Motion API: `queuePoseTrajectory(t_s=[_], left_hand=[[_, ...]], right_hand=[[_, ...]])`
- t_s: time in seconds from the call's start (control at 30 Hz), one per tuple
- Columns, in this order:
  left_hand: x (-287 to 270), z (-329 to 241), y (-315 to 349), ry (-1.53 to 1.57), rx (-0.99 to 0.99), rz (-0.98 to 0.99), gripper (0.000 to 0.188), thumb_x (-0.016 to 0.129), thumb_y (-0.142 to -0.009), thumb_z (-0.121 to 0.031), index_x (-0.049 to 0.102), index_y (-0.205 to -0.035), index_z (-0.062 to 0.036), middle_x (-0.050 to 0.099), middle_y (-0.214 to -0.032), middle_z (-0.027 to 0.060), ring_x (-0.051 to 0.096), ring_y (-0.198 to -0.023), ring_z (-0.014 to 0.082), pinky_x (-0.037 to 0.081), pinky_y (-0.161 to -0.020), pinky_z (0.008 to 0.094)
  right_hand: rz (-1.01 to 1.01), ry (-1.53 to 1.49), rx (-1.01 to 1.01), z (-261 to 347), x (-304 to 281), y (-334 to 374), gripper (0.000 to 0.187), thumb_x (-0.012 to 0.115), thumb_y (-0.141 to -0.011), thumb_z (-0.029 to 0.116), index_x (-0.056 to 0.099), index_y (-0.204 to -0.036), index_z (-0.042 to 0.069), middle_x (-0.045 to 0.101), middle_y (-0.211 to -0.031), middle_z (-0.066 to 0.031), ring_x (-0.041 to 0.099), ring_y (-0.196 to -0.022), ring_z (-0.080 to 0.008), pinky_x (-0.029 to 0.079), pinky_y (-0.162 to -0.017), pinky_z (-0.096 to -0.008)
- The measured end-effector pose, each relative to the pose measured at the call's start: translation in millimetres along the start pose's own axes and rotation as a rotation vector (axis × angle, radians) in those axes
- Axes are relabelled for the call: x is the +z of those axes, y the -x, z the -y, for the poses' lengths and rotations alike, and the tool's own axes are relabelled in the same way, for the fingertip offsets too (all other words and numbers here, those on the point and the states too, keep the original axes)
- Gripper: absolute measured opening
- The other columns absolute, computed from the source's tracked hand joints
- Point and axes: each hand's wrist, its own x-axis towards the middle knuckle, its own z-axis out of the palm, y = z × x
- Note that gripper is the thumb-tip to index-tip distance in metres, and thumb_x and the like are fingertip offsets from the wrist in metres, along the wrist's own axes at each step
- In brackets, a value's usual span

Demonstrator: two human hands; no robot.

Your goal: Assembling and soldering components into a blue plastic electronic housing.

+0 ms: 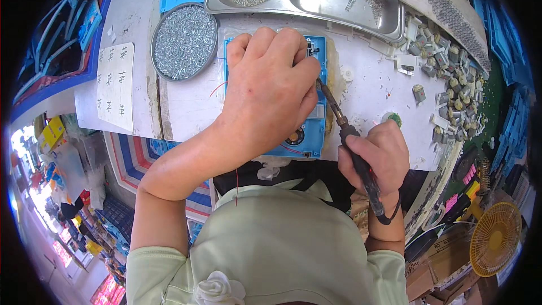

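Observation:
A blue plastic housing point(314, 145) lies on the table in front of me, with a small round dark part point(294, 136) and thin wires in it. My left hand point(268, 87) is closed over the housing, its fingers bent down; whatever the fingertips pinch is hidden beneath the hand. In my right hand point(379, 155) I grip a soldering iron point(334, 104) by its black handle. Its tip points up and left, close to my left thumb and the housing's right side; whether it touches anything cannot be made out. A thin red wire point(217, 88) sticks out left of the housing.
Left of the housing stands a round grey bowl of small screws point(184, 42). Behind it sits a steel tray point(276, 7) with small springs. Many small motors point(451, 93) are heaped at the right. A paper sheet point(116, 86) lies at the left; a yellow fan point(495, 239) stands lower right.

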Motion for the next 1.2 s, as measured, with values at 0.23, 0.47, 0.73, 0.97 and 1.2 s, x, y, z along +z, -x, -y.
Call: queuePoseTrajectory(t_s=[0.23, 0.47, 0.73, 0.97, 1.2], left_hand=[[-0.6, -0.8, 0.4, -0.007, -0.001, 0.004, 0.016, 0.075, -0.073, -0.009, 0.064, -0.084, -0.0109, 0.052, -0.094, 0.0051, 0.051, -0.089, 0.0265, 0.035, -0.086, 0.0429], [-2.9, -2.4, -0.2, -0.022, 0.000, 0.011, 0.015, 0.074, -0.073, -0.010, 0.063, -0.084, -0.0106, 0.052, -0.094, 0.0056, 0.051, -0.090, 0.0269, 0.035, -0.086, 0.0435], [-3.0, -3.4, -2.2, -0.037, 0.013, 0.022, 0.015, 0.074, -0.074, -0.009, 0.062, -0.083, -0.0096, 0.052, -0.094, 0.0063, 0.052, -0.091, 0.0275, 0.035, -0.086, 0.0436], [-2.3, -3.2, -2.4, -0.026, 0.005, 0.012, 0.015, 0.074, -0.073, -0.009, 0.061, -0.082, -0.0094, 0.053, -0.094, 0.0062, 0.052, -0.090, 0.0275, 0.035, -0.086, 0.0436], [-1.1, -2.2, -1.7, -0.031, 0.003, 0.007, 0.015, 0.073, -0.073, -0.009, 0.061, -0.081, -0.0098, 0.053, -0.094, 0.0060, 0.052, -0.090, 0.0274, 0.035, -0.086, 0.0439]], right_hand=[[-0.046, 0.001, -0.001, 0.5, -7.6, -0.8, 0.043, 0.081, -0.068, -0.003, 0.068, -0.107, 0.009, 0.054, -0.066, -0.0030, 0.050, -0.058, -0.0231, 0.043, -0.054, -0.0325], [-0.056, -0.026, 0.008, 1.5, -9.4, -1.6, 0.044, 0.080, -0.068, -0.005, 0.068, -0.108, 0.008, 0.052, -0.065, -0.0031, 0.049, -0.058, -0.0231, 0.043, -0.055, -0.0330], [-0.063, -0.015, 0.005, -1.4, -10.6, 0.2, 0.042, 0.080, -0.068, -0.004, 0.068, -0.106, 0.007, 0.051, -0.065, -0.0035, 0.048, -0.057, -0.0234, 0.041, -0.053, -0.0335], [-0.029, -0.039, -0.009, -0.5, -2.8, -4.6, 0.042, 0.081, -0.066, -0.004, 0.068, -0.105, 0.007, 0.050, -0.064, -0.0032, 0.047, -0.055, -0.0223, 0.038, -0.050, -0.0328], [-0.022, -0.029, 0.004, -0.8, -1.9, -6.5, 0.041, 0.081, -0.065, -0.004, 0.068, -0.103, 0.008, 0.050, -0.063, -0.0028, 0.047, -0.055, -0.0224, 0.038, -0.050, -0.0325]])
